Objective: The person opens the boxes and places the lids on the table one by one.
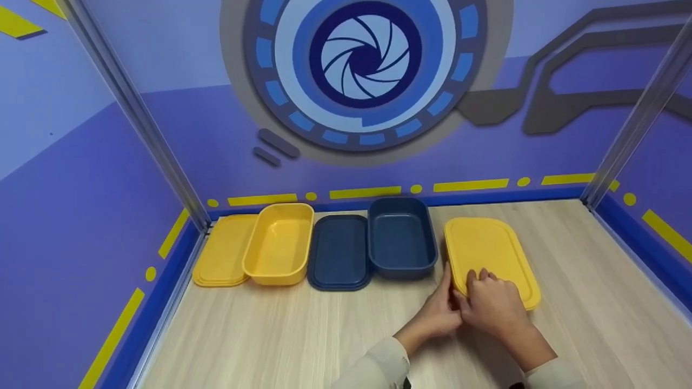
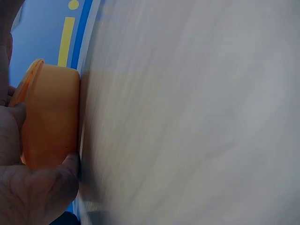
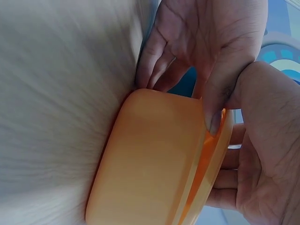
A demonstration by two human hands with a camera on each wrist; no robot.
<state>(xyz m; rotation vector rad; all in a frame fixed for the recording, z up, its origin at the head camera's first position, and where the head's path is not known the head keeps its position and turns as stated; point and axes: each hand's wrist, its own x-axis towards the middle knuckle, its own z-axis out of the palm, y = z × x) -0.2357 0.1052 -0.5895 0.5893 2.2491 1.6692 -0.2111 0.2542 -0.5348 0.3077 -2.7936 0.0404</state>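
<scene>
The yellow box [image 3: 140, 154] sits at the right of the table [image 1: 259, 335], its yellow cover [image 1: 486, 243] on top but tilted, with a gap along the near side in the right wrist view. The left hand [image 1: 438, 313] grips the box's near left corner, fingers along its left side and thumb at the gap. The right hand [image 1: 494, 305] has its fingers bent over the top of the cover and its thumb by the near left edge, clamped on it. Left of the box stands a blue container [image 1: 403, 273], then a flat blue lid [image 1: 340, 251], an open yellow container [image 1: 278, 280] and, farthest left, a loose yellow lid [image 1: 227, 251]. Light sleeves [image 1: 378, 363] cover both forearms. Beyond rises a purple-blue wall [image 1: 367, 175] bearing a round shutter-like emblem [image 1: 365, 59].
</scene>
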